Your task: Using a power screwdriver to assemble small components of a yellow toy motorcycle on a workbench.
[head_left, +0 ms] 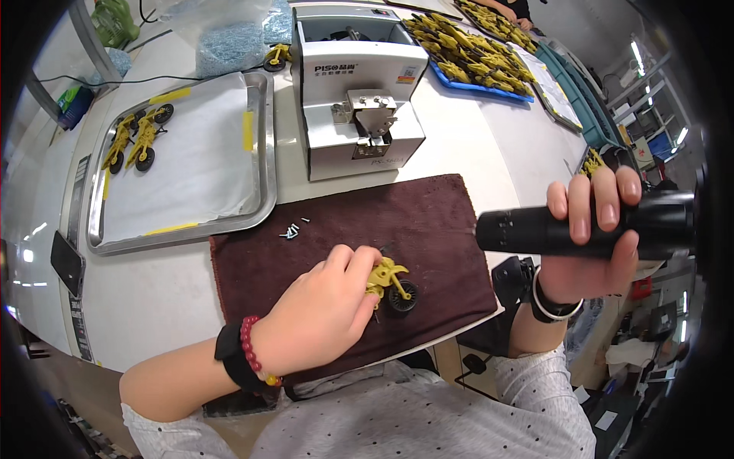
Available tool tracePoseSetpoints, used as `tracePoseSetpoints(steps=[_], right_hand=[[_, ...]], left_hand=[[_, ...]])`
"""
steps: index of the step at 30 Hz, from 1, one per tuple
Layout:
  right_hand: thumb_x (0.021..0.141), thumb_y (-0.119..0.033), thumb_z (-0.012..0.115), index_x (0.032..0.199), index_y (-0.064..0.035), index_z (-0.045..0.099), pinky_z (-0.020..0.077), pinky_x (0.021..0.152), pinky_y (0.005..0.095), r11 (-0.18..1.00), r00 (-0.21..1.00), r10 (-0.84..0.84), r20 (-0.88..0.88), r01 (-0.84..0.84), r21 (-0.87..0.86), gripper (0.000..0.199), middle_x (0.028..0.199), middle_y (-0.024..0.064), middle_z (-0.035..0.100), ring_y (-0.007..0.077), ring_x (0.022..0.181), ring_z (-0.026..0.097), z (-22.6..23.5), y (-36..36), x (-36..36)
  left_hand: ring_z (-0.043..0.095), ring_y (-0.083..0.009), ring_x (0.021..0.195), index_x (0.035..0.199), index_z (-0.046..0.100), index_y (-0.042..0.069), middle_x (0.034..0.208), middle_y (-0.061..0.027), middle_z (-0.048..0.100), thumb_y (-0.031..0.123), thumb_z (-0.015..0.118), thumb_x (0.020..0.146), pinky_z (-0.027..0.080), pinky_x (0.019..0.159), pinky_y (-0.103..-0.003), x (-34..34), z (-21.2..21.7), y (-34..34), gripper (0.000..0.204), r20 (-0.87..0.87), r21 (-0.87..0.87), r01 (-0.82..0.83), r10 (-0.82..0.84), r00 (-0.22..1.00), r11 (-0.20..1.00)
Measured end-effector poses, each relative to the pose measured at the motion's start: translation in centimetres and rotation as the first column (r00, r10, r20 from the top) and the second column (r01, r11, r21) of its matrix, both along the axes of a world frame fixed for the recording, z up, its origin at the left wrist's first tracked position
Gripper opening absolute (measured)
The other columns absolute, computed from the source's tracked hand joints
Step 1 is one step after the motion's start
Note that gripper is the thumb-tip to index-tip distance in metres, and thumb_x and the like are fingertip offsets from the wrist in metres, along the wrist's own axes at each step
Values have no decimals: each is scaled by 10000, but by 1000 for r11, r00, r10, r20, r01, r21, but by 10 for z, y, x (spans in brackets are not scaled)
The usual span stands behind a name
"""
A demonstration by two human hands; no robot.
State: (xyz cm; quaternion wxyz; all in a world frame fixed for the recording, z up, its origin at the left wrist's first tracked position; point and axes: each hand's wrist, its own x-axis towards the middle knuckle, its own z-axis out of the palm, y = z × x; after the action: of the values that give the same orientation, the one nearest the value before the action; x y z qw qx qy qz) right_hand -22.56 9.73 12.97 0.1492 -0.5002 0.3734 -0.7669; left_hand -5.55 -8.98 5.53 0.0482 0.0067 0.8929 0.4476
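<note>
head view | L hand (325,306) pinching yellow toy motorbike (390,281) on dark brown cloth (428,222), bike at fingertips | R hand (592,237) clenched round black electric screwdriver (566,227), raised, well right of bike | screws (292,229) near cloth's top edge

Clear plastic bag (229,34) of blue bits at top, behind tray. Small orange-white label (407,74) on white machine front (367,145).

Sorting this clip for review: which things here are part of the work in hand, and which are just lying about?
In use:
left hand on yellow toy motorcycle
right hand gripping black electric screwdriver
dark brown cloth mat
loose screws

Lying about:
metal tray with two finished motorcycles
white screw feeder box
blue tray of yellow parts
</note>
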Motion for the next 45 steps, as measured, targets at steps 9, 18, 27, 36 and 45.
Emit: tracePoseSetpoints(steps=[9,18,27,36,45], right_hand=[[890,-230,543,1076,-102,488,374,663,295,943,839,252,483,-100,-318,232,728,-27,465,99,616,467,-18,-4,11],[888,-210,549,1064,-83,481,410,682,312,887,661,420,622,-154,-436,228,736,-4,494,117,642,516,-26,5,36],[870,-157,573,1017,-68,491,404,648,282,896,644,393,656,-105,-432,191,691,-21,474,92,601,496,-19,8,29],[902,-206,471,1080,-54,534,344,751,312,969,978,177,109,-153,-196,242,779,-9,470,115,684,435,16,-24,-37],[876,-156,474,1060,-46,500,349,719,323,989,990,-139,9,139,-52,216,733,3,428,124,664,404,1,-105,-30]], left_hand=[[478,-329,1106,1208,473,-9,1193,-176,504,199,736,714,380,922,-385,37,29,12,598,-230,-155,-222,184,956,963],[612,-144,683,831,662,78,740,3,644,195,764,698,460,787,-333,42,21,52,204,-492,163,-365,396,775,917],[575,-247,615,733,596,16,658,-87,582,27,609,802,476,761,-385,82,34,37,71,-323,250,-395,460,827,884],[584,-298,905,1057,598,47,902,-127,629,194,613,849,403,888,-449,128,16,16,255,46,-185,-965,983,179,184],[288,-357,1332,1375,410,146,1436,-151,331,380,667,764,120,1046,-616,92,-7,54,703,-190,-398,-485,447,874,779]])
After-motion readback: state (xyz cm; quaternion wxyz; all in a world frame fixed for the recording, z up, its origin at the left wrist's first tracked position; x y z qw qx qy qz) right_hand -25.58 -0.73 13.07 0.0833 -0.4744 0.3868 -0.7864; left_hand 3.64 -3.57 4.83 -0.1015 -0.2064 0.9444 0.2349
